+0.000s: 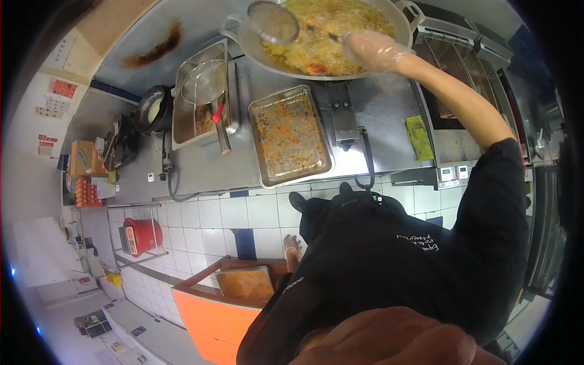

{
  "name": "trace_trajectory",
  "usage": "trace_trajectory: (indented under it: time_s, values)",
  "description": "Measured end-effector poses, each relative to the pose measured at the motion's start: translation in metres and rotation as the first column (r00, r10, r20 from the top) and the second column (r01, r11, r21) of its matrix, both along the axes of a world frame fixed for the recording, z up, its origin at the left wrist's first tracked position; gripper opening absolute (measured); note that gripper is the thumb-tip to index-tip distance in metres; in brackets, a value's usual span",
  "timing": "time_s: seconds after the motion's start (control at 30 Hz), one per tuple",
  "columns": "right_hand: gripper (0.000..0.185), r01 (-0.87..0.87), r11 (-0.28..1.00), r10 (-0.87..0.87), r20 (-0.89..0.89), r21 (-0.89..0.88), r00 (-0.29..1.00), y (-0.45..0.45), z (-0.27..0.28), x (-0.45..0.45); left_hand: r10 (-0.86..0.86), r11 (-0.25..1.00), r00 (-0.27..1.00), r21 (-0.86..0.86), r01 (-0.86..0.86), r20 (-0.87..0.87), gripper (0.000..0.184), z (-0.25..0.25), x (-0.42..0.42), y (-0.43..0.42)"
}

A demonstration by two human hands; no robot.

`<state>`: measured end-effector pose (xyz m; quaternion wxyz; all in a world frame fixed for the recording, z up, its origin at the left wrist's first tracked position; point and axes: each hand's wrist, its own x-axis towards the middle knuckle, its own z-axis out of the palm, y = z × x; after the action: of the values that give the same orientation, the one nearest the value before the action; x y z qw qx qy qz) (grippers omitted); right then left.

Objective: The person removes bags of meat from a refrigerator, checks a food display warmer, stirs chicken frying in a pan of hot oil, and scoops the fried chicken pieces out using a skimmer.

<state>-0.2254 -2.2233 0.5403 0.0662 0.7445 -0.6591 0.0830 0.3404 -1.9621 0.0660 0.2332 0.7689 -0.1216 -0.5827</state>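
My right hand (371,51), in a clear plastic glove, is over the bubbling oil of a large two-handled pan (401,36). Its fingers are closed around something dark and thin that I cannot make out. Orange-brown pieces (316,68) float in the oil. A round mesh strainer (274,23) lies over the pan's left part. My left hand (292,248), gloved too, hangs low by my side above the floor, with its fingers apart and nothing seen in them. In front of the pan stands a metal tray (291,135) covered with orange crumbs.
Left of the tray, a deep metal container (181,125) carries a strainer (204,82) and a red-handled tool (218,113). A green cloth (418,139) lies at the right. An orange-fronted unit (210,322) holding a crumb tray (246,283) and a red bucket (146,236) stand behind.
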Motion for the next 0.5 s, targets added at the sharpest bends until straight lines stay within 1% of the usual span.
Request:
trace_trajectory:
  time_s: [0.03, 0.07, 0.13, 0.17, 0.23, 0.27, 0.3, 0.33, 0.37, 0.43, 0.5]
  values:
    - [0.019, -0.059, 0.992, 0.053, 0.06, 0.108, 0.997, -0.008, -0.001, 0.008, 0.003, 1.0, 1.0, -0.002, -0.003, -0.004, 0.057, -0.002, 0.002, -0.001]
    - [0.019, -0.057, 0.993, 0.051, 0.062, 0.106, 0.997, -0.012, 0.005, 0.019, 0.003, 1.0, 1.0, -0.005, -0.003, -0.002, 0.057, -0.001, 0.001, -0.004]
    - [0.022, 0.003, 0.948, 0.008, -0.033, 0.319, 0.999, -0.015, 0.014, 0.037, -0.008, 1.0, 1.0, -0.008, 0.008, 0.0, 0.057, 0.003, 0.002, -0.006]
    - [0.022, 0.002, 0.947, 0.009, -0.032, 0.32, 0.999, -0.021, 0.01, 0.036, -0.016, 1.0, 1.0, -0.008, 0.016, -0.001, 0.058, 0.005, 0.002, -0.006]
    - [0.017, 0.089, 0.925, -0.025, -0.173, 0.37, 0.985, -0.042, -0.01, 0.029, 0.002, 1.0, 1.0, -0.001, -0.002, -0.009, 0.059, 0.006, 0.003, -0.002]
    - [0.017, 0.087, 0.919, -0.022, -0.169, 0.384, 0.985, -0.053, -0.024, 0.023, 0.02, 1.0, 1.0, 0.003, -0.02, -0.018, 0.059, 0.005, 0.004, 0.004]
    - [0.018, 0.137, 0.942, -0.064, -0.236, 0.306, 0.97, -0.064, -0.039, 0.016, 0.02, 1.0, 1.0, 0.017, -0.02, -0.012, 0.059, 0.005, 0.005, 0.009]
    - [0.02, 0.183, 0.958, -0.112, -0.3, 0.22, 0.947, -0.064, -0.039, 0.019, -0.007, 1.0, 1.0, 0.016, 0.006, 0.015, 0.059, 0.004, 0.006, 0.013]
    - [0.02, 0.185, 0.956, -0.112, -0.297, 0.229, 0.948, -0.062, -0.038, 0.021, -0.033, 0.999, 0.999, 0.016, 0.032, 0.042, 0.058, 0.004, 0.006, 0.016]
    - [0.023, 0.194, 0.953, -0.086, -0.408, 0.232, 0.909, -0.062, -0.027, 0.027, -0.021, 0.999, 0.999, 0.026, 0.02, 0.046, 0.058, 0.007, 0.007, 0.021]
    - [0.022, 0.216, 0.946, -0.094, -0.435, 0.24, 0.895, -0.064, -0.019, 0.03, 0.003, 0.999, 1.0, 0.041, -0.004, 0.031, 0.057, 0.013, 0.008, 0.024]
